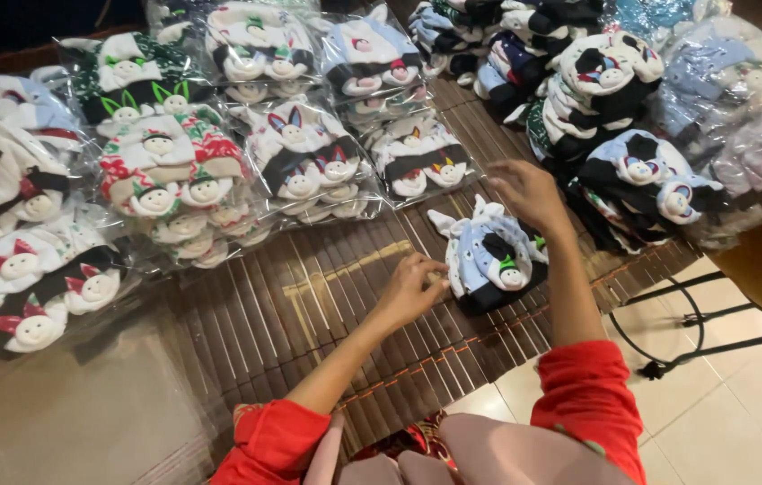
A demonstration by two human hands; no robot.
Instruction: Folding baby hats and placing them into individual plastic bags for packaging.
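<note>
A small stack of soft caps (491, 254) with little doll faces, pale blue, white and black, lies on a dark slatted bamboo mat (309, 305). My left hand (411, 287) rests on the mat with its fingertips touching the stack's left edge. My right hand (529, 193) hovers over the stack's far side, fingers spread and curled down, holding nothing that I can see. Both arms wear red sleeves.
Clear plastic bags of similar caps (304, 162) crowd the mat's left and far side. Unbagged piles of caps (610, 99) stand at the right, beside more bags (749, 117). A dark metal frame (695, 323) stands on pale floor tiles at lower right.
</note>
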